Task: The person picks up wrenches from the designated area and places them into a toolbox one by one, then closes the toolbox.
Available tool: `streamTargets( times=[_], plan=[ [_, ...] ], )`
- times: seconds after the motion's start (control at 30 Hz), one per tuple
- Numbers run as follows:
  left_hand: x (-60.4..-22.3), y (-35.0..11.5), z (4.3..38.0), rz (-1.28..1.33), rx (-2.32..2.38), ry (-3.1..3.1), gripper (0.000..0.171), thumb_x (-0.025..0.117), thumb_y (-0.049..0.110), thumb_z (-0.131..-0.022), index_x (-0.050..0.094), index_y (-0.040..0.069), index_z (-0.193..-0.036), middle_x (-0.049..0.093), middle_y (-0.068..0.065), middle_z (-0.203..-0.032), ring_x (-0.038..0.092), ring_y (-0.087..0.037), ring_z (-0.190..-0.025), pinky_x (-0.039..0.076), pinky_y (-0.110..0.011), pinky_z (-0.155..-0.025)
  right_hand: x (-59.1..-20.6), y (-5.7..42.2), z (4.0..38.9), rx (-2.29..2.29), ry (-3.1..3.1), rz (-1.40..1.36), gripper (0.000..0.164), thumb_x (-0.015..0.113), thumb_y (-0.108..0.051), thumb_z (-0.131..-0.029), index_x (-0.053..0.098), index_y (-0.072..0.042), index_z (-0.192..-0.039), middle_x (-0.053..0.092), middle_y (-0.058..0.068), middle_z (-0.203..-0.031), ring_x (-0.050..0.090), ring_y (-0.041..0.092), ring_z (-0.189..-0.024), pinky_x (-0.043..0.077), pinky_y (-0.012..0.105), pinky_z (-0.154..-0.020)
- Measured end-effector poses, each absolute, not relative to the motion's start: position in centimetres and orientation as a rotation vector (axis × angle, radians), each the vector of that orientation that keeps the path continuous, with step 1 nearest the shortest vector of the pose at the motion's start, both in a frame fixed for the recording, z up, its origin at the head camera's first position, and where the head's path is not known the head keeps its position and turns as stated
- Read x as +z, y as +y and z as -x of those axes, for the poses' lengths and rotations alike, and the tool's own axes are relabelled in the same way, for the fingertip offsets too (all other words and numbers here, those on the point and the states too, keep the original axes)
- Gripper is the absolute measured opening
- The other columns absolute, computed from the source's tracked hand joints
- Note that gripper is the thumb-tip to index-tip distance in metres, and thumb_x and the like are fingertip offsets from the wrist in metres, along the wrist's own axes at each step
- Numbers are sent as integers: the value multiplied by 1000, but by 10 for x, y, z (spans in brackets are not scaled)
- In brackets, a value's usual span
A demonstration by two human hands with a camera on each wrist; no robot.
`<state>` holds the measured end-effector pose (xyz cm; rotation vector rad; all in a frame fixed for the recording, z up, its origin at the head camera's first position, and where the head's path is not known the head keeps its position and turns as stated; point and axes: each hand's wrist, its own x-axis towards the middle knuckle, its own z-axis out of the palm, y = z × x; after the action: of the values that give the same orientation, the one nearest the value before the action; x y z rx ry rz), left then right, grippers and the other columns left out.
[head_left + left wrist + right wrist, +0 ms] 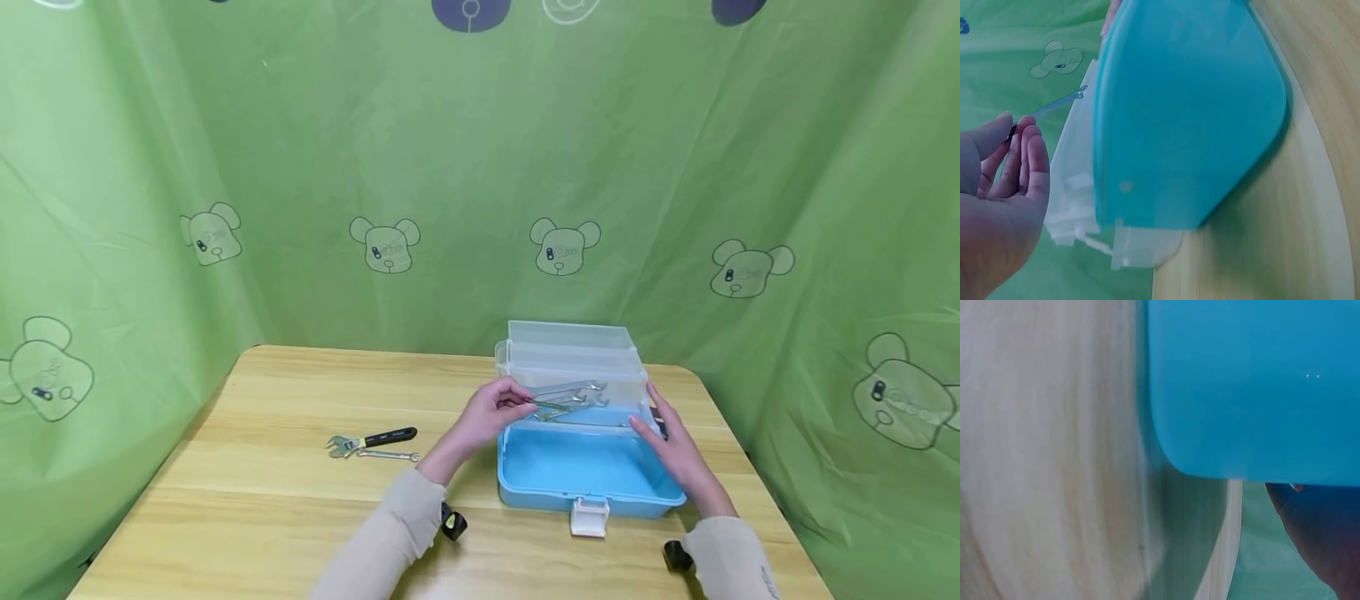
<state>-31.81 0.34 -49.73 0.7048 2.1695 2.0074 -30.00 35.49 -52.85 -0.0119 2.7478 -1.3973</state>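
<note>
A blue toolbox stands raised-lidded on the table's right side, its clear tray lifted above the base. Several wrenches lie in that tray. My left hand pinches a slim wrench between thumb and fingers at the tray's left edge; the fingers hide one end of it. My right hand holds the tray's right side, thumb at the front corner and fingers along the outside. In the right wrist view the blue wall hides most of that hand.
Left of the toolbox, an adjustable wrench with a black handle and a small combination wrench lie on the wooden table. A white latch hangs at the toolbox front. Green curtain surrounds the table.
</note>
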Motion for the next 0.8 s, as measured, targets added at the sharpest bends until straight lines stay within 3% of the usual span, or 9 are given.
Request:
streamTargets(
  times=[0.17,0.43,0.8],
  plan=[
    [-496,16,320,-747,1953,2237,13,72,8,-96,69,4,-109,74,-12,-105,71,-19,-94,60,-22,-83,-528,355,301,-1404,2747,10,87,50,-59,-104,-10,-40,-164,-5,25,-172,11,61,-151,20,84,-112],
    [-500,30,324,-792,1847,2360,12,75,10,-94,71,7,-105,74,-4,-95,64,-2,-80,57,-19,-72,-530,356,300,-1404,2749,-1,85,49,-60,-104,-10,-44,-163,-3,25,-173,10,61,-151,19,84,-112],
    [-493,45,323,-852,1527,2610,12,76,15,-95,75,12,-106,74,3,-96,62,0,-85,54,-14,-77,-530,355,301,-1404,2755,10,85,50,-58,-104,-9,-40,-164,-2,25,-172,12,60,-151,20,84,-112]
  ],
)
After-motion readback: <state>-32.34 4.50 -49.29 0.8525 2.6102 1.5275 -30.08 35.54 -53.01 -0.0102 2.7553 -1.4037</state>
